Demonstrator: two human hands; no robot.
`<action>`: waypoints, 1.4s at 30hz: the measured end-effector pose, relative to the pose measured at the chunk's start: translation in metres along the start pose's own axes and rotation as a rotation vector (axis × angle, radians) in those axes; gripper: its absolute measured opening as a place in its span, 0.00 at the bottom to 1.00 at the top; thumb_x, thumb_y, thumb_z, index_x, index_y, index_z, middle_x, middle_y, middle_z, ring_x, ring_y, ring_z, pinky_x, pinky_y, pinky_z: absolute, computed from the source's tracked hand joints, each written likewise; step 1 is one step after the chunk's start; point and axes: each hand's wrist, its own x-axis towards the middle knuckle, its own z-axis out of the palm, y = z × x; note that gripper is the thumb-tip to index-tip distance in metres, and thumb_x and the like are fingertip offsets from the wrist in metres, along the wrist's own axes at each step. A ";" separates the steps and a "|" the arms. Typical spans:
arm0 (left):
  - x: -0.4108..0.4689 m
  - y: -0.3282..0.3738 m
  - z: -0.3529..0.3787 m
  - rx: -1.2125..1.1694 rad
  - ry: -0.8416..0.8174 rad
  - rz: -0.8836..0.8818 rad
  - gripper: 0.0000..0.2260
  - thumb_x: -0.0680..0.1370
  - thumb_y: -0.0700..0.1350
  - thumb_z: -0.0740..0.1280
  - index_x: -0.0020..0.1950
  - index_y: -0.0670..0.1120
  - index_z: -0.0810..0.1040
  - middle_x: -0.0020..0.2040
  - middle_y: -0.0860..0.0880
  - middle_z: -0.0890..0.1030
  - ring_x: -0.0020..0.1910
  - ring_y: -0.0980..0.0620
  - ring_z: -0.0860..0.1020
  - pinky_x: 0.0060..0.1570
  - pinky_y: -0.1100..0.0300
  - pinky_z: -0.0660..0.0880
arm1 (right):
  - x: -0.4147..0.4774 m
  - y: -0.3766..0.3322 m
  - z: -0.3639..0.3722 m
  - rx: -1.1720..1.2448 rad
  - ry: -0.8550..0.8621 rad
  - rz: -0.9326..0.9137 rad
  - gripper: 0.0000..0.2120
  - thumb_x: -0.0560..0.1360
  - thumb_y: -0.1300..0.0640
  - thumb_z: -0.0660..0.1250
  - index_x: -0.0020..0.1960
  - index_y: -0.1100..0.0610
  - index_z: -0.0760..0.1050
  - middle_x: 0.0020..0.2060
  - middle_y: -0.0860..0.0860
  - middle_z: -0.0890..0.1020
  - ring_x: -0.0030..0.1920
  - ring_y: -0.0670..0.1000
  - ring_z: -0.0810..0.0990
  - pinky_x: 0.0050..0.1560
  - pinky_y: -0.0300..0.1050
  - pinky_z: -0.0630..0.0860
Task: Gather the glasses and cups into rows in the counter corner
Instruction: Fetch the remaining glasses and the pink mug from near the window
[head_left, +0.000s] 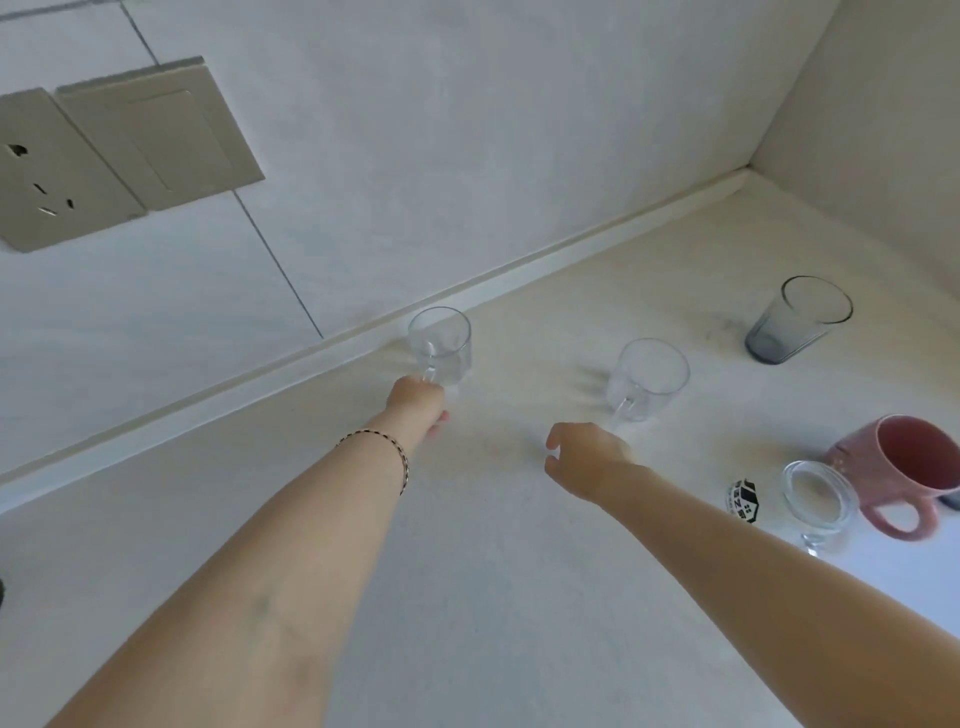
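A clear glass mug (440, 343) stands close to the back wall strip, and my left hand (420, 406) is closed around its handle. A second clear glass mug (647, 379) stands to the right, its handle pointing toward me. My right hand (587, 457) hovers just in front of that handle, fingers curled and apart, holding nothing. A grey tinted tumbler (795, 322) stands farther right toward the corner. A pink mug (906, 470) and a clear glass cup (818, 499) sit at the right edge, behind my right forearm.
The white counter (467, 571) meets the tiled wall at a raised strip (519, 270); the corner lies at the upper right. A wall socket and switch plate (119, 150) are on the left. A white cup with a black logo (745, 501) peeks out beside my right forearm.
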 end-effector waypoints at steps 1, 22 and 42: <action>0.001 -0.001 0.001 -0.052 0.004 -0.007 0.16 0.79 0.39 0.56 0.66 0.41 0.70 0.50 0.46 0.74 0.32 0.54 0.76 0.32 0.59 0.73 | -0.001 0.001 0.001 0.002 -0.002 -0.005 0.14 0.77 0.56 0.58 0.61 0.53 0.73 0.58 0.52 0.79 0.58 0.54 0.78 0.52 0.42 0.72; -0.160 -0.179 -0.192 -0.110 -0.018 -0.162 0.09 0.77 0.42 0.60 0.35 0.48 0.68 0.31 0.44 0.76 0.26 0.50 0.74 0.30 0.63 0.70 | -0.137 -0.124 0.044 -0.195 -0.176 -0.137 0.17 0.78 0.53 0.58 0.65 0.53 0.71 0.63 0.50 0.75 0.62 0.52 0.75 0.58 0.44 0.72; -0.326 -0.534 -0.502 -0.160 0.297 -0.276 0.08 0.76 0.41 0.58 0.37 0.46 0.70 0.30 0.45 0.76 0.25 0.50 0.75 0.26 0.65 0.68 | -0.337 -0.435 0.228 -0.325 -0.244 -0.421 0.18 0.77 0.52 0.61 0.66 0.55 0.71 0.66 0.50 0.74 0.66 0.52 0.71 0.63 0.44 0.69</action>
